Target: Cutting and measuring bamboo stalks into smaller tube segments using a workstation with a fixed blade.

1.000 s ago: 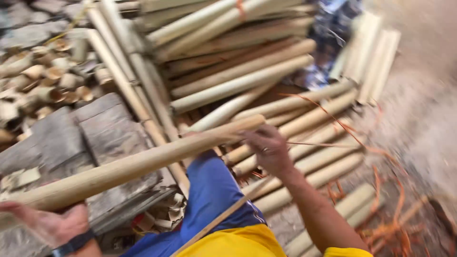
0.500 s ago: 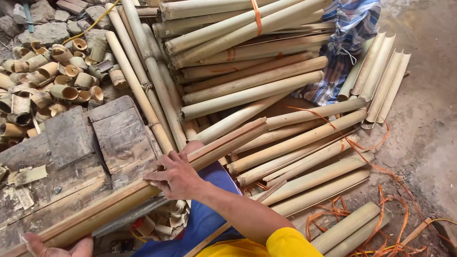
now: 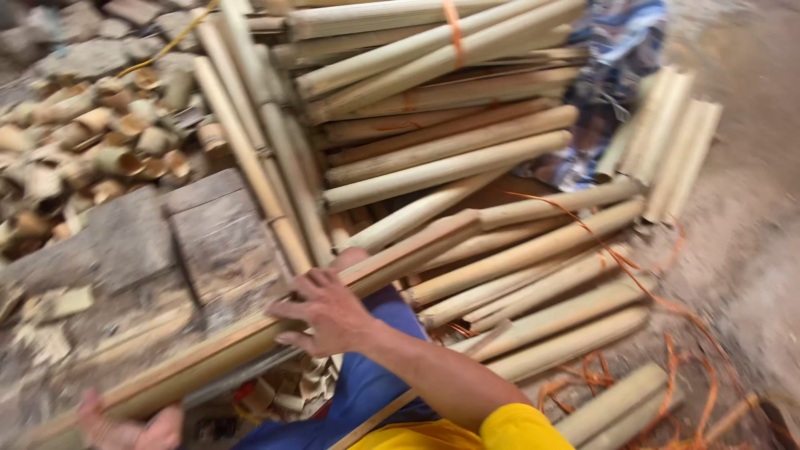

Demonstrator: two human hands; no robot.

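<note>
A: Surface?
B: Dirt floor (image 3: pixel 750 250), sandy. Bamboo poles (image 3: pixel 467 158) are lying stacked across it, some tied with an orange band (image 3: pixel 454 25). Orange strips (image 3: pixel 658 367) are trailing over the ground at right. Short cut bamboo rings (image 3: pixel 92 150) are piling up at upper left. Grey wood block (image 3: pixel 208 242) is sitting in front of the knee.
A: The piece in hand?
B: Split pole (image 3: pixel 408 250), long, pale tan, flat cut face showing up. It's lying diagonally over the blue-trousered knee (image 3: pixel 375 375), low at left, high end reaching the pile.
A: Hands?
B: Right hand (image 3: pixel 329 312) is pressing on the middle of it, fingers spread flat, not wrapped round. Left hand (image 3: pixel 133 429) is curling around the low end at the frame's bottom edge; partly cut off and blurred.
</note>
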